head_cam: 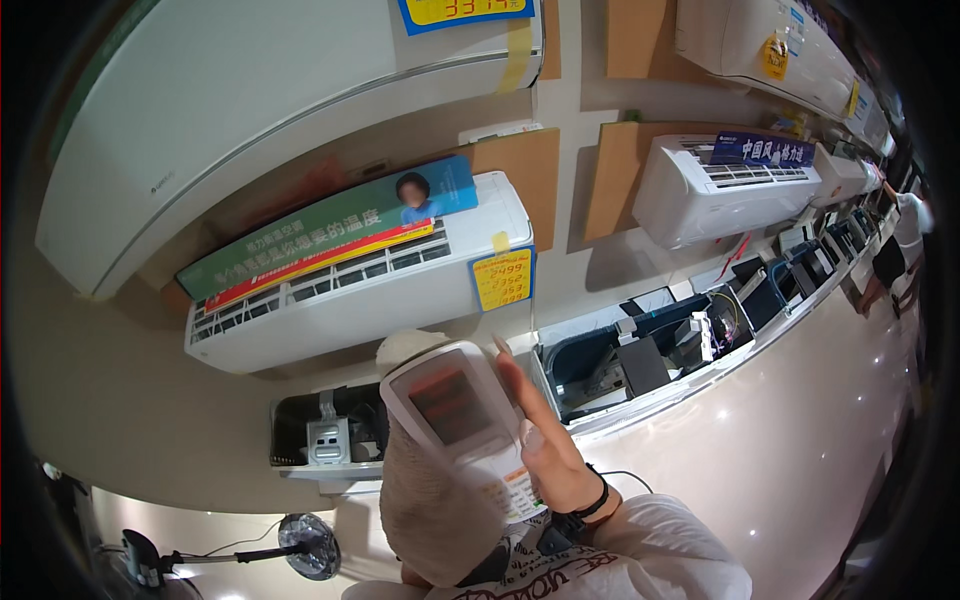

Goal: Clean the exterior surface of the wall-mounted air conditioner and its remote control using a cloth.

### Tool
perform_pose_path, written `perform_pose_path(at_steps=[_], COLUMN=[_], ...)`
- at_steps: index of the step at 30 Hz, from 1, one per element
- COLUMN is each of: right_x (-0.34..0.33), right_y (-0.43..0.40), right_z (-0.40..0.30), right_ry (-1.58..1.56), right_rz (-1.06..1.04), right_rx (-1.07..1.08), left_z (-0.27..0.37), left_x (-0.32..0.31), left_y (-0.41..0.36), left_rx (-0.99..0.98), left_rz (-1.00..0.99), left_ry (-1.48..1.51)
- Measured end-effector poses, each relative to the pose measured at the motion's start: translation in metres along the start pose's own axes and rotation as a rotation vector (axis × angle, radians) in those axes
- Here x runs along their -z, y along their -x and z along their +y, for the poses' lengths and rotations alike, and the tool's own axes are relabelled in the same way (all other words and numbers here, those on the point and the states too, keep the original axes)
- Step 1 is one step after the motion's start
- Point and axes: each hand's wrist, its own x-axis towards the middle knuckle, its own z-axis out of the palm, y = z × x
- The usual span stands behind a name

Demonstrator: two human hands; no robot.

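My right hand (559,465) grips a white remote control (499,431) by its right edge, thumb on the near side and forefinger along the upper side. Its screen (444,406) is dark with a reddish reflection, and printed buttons fill the lower part. A beige cloth (439,502) wraps the remote's back and left side and pokes out above its top. That cloth covers my left hand (412,577) almost wholly; only a sliver of skin shows at the bottom, and the fingers are hidden.
Wall-mounted air conditioners (360,300) hang ahead, with another (720,195) farther right. Below them stand opened cutaway units (652,360) with parts exposed, including a smaller one (328,439). A pole-mounted device (307,546) lies lower left. A person (904,232) is at far right.
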Motion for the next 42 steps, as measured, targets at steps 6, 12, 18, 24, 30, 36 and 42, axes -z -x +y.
perform_pose_path(at_steps=[6, 12, 18, 24, 30, 36, 42], right_x=[0.002, 0.006, 0.008, 0.014, 0.011, 0.004, 0.000], right_y=[-0.003, -0.002, -0.001, 0.001, 0.003, -0.004, -0.014], right_z=[-0.002, -0.005, -0.006, -0.005, 0.001, 0.010, 0.019], right_ry=[0.039, 0.047, 0.049, 0.047, 0.044, -0.016, -0.220], right_rz=[0.048, 0.087, 0.144, 0.096, 0.101, 0.284, 0.535], right_rx=[-0.015, -0.040, -0.020, -0.031, -0.029, -0.010, 0.087], left_z=[-0.008, -0.016, -0.022, -0.028, -0.031, -0.032, -0.033], left_x=[-0.008, -0.017, -0.027, -0.034, -0.037, -0.040, -0.043], left_y=[0.008, 0.012, 0.014, 0.018, 0.026, 0.034, 0.040], left_rx=[0.010, 0.018, 0.033, 0.035, 0.030, 0.040, 0.078], left_rz=[0.016, 0.014, -0.004, -0.005, 0.004, -0.006, -0.043], left_ry=[0.074, 0.145, 0.214, 0.281, 0.344, 0.404, 0.460])
